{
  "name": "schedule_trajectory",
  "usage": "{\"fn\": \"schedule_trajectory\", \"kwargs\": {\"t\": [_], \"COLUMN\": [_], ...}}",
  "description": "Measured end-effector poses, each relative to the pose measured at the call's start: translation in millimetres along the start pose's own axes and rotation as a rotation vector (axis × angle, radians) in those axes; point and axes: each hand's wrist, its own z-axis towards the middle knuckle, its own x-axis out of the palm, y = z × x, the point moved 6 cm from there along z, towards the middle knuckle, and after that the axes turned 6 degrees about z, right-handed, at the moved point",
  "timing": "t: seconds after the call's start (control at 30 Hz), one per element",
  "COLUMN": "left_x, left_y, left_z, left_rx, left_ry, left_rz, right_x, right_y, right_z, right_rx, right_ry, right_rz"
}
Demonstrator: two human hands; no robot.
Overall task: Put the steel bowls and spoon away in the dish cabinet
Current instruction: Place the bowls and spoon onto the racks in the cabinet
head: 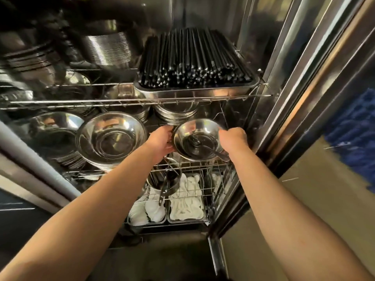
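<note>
2 hands grip 1 bowl (195, 138): our left hand (160, 141) and right hand (232, 137) closed on opposite rims, spoon (205, 146) inside. We should keep it level, sliding onto the middle rack (182, 166) beyond, beside the stacked bowls (111, 138).

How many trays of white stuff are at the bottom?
2 show clearly, side by side on the bottom rack: the left tray and the right tray. More white shows further right; possibly another.

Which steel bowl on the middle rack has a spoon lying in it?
The bowl gripped between the left hand and right hand, at the rack's right end; the spoon lies inside.
</note>
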Motion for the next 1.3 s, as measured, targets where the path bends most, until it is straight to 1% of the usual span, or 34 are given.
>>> {"fn": "schedule_trajectory", "kwargs": {"t": [0.1,0.37,0.53,0.6,0.77,0.87,0.9,0.97,1.03,1.13,1.2,1.3], "left_x": [3,10,9,10,8,-5,-8,-12,-17,-31,-38,-46], "left_y": [3,9,14,14,14,18,19,16,15,20,31,51], "left_z": [9,26,32,34,34,39,39,32,23,5,-7,-22], "left_rx": [-0.023,0.015,0.023,0.033,0.078,0.073,0.093,0.190,0.310,0.460,0.504,0.511], "left_ry": [0.039,0.110,0.101,0.122,0.174,0.123,0.099,0.078,0.052,0.032,0.024,-0.017], "left_rz": [-0.015,0.005,-0.025,-0.021,0.079,0.120,0.183,0.396,0.633,0.921,1.172,1.507], "right_x": [1,7,8,9,11,12,12,12,11,14,19,28], "right_y": [-4,-11,-9,-10,-12,-11,-10,-9,-2,5,7,11], "right_z": [9,20,20,20,22,21,20,18,13,6,1,-4], "right_rx": [-0.003,0.039,0.028,0.032,0.032,0.023,0.015,-0.016,-0.083,-0.198,-0.274,-0.377], "right_ry": [-0.015,0.000,-0.011,-0.008,0.002,0.022,0.030,0.039,0.027,0.030,0.061,0.088], "right_rz": [-0.024,-0.107,-0.103,-0.116,-0.168,-0.197,-0.210,-0.249,-0.323,-0.448,-0.509,-0.607]}}
